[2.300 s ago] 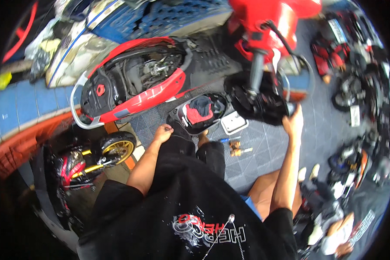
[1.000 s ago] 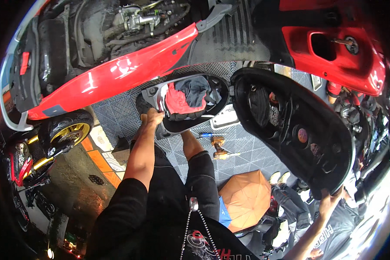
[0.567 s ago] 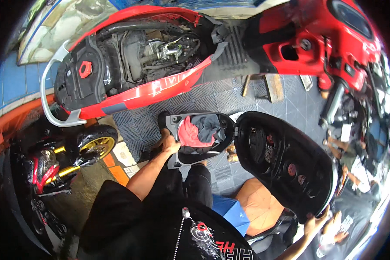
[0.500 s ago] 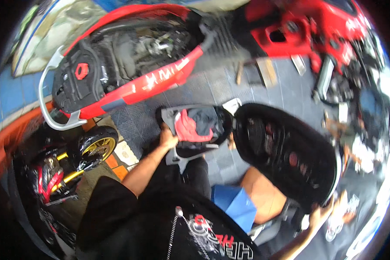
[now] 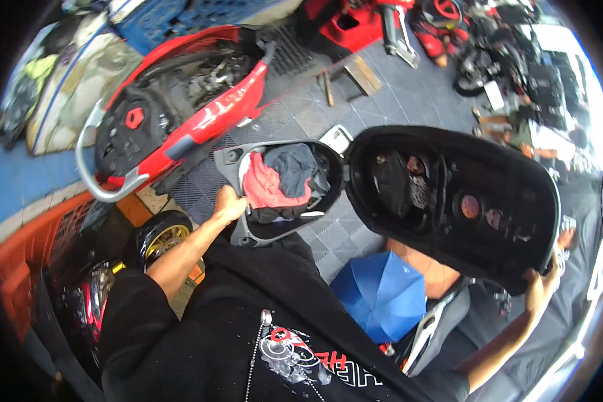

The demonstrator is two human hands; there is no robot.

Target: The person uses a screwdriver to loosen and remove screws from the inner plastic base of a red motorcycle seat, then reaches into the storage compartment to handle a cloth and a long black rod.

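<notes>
My left hand (image 5: 231, 204) is closed on the near-left edge of a grey-rimmed storage bin (image 5: 229, 155). Inside the bin lie a red cloth (image 5: 264, 184) and a dark grey cloth (image 5: 293, 171). Joined to the bin's right end, a long black shell (image 5: 502, 177) lies opened out like a lid, its hollow side facing up. A black pouch (image 5: 390, 184) and some small patterned items sit in its hollow. My right hand (image 5: 544, 285) grips the shell's lower right rim, with some fingers hidden by the rim.
A red scooter body (image 5: 214, 120) with exposed inner parts stands at the far left. A blue umbrella-like object (image 5: 382, 295) is below the shell. A wooden stool (image 5: 362, 75) stands on the grey tiled floor. Nearby are an orange crate (image 5: 43, 234) and a gold-rimmed wheel (image 5: 164, 241).
The view has shifted. The shell's far end and my right hand have come up and farther right, and the shell lies flatter. My left hand stays on the bin, which has moved slightly left.
</notes>
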